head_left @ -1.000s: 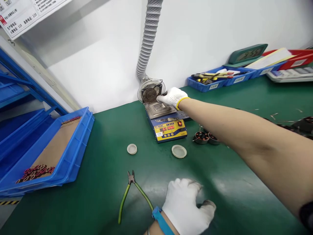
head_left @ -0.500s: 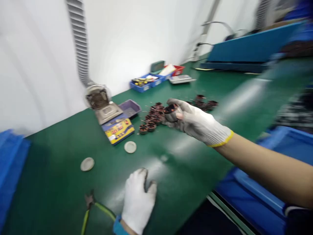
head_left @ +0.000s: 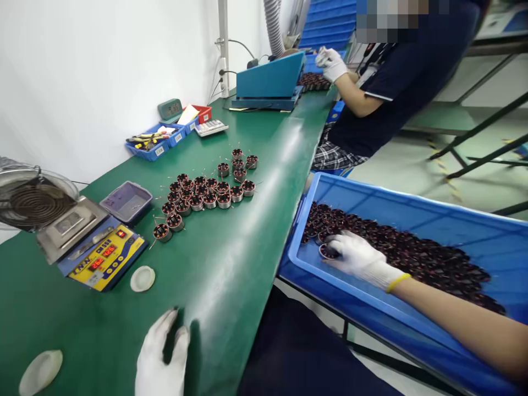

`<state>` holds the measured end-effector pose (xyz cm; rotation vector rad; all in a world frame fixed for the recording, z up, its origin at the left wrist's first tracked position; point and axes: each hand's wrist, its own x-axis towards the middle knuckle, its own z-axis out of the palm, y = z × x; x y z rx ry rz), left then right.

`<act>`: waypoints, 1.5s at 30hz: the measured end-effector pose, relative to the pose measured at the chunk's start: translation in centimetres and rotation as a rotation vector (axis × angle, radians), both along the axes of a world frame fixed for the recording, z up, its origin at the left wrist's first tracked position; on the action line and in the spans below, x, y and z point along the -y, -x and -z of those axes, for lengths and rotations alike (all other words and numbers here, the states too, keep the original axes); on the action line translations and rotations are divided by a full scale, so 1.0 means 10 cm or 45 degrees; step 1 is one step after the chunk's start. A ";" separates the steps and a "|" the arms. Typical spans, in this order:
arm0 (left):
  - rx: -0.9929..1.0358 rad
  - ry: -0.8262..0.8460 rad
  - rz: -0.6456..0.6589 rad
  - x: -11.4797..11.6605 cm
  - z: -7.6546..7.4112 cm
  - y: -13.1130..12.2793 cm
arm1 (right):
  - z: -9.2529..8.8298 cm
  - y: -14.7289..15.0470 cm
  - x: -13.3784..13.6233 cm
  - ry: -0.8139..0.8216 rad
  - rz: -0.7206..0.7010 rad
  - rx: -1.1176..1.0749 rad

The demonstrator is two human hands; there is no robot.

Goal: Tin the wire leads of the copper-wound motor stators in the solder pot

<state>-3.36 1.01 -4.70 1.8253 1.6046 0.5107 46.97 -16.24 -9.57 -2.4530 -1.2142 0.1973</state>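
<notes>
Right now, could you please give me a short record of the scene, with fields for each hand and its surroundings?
Left hand: flat and open on the green table
Right hand: inside the blue bin, fingers on one wound stator; grip unclear
Bin contents: heap of stators
On table: rows of stators, solder pot, white lid
Far end: co-worker's gloved hand

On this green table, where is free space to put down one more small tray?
Bare mat runs between the coil cluster and its right edge, from the left hand up past the calculator. A smaller patch lies between the white lid and that hand. Crowded: around the solder pot and purple tray.
</notes>
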 end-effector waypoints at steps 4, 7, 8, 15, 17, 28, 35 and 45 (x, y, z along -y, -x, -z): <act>0.058 0.025 -0.049 -0.03 0.01 0.03 | 0.26 -0.12 -0.12 -0.022 -0.291 0.053; 0.103 0.030 -0.045 -0.01 -0.04 0.01 | 0.37 -0.22 -0.16 -0.086 -0.363 0.139; 0.105 0.029 -0.038 0.01 -0.07 -0.01 | 0.39 -0.24 -0.14 -0.117 -0.382 0.167; 0.119 -0.143 -0.055 0.17 -0.22 -0.25 | -0.06 -0.17 -0.53 -0.642 -0.496 0.359; 0.090 -0.191 -0.037 0.20 -0.25 -0.30 | -0.37 0.18 -0.97 -0.828 -0.756 0.358; 0.191 -0.178 -0.007 0.23 -0.38 -0.34 | -1.04 2.29 -3.11 -0.330 -1.211 0.414; 1.073 0.172 -0.505 0.29 -0.41 -0.53 | -0.92 2.64 -2.10 -0.540 -1.351 0.206; 1.730 0.710 -0.682 0.25 -0.48 -0.48 | -0.96 2.87 -1.88 -0.131 -1.204 -1.372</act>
